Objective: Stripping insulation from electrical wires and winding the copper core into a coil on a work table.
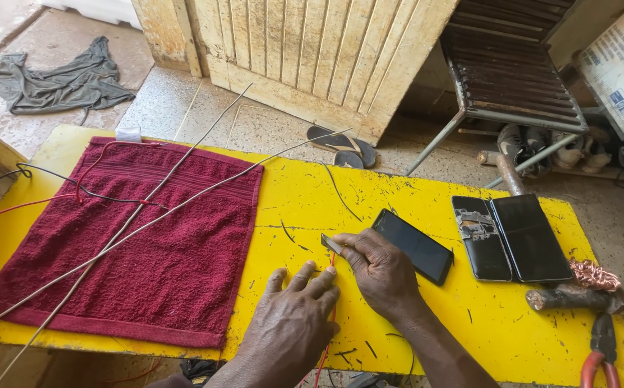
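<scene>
My right hand (381, 274) pinches a small grey razor blade (331, 244) against the yellow table (398, 201). Beneath it runs a thin red wire (328, 316) toward the near edge. My left hand (292, 316) lies flat, fingers spread, pressing down on that red wire just left of the blade. A black phone (414, 246) lies face up right behind my right hand, almost touching the knuckles.
A dark red towel (132, 244) covers the table's left half, crossed by two long thin rods (146, 219) and black and red wires (75, 190). At right lie two opened phone halves (511, 237), a copper coil (593, 274), red-handled pliers (601, 352). Sandals (340, 144) lie on the floor behind.
</scene>
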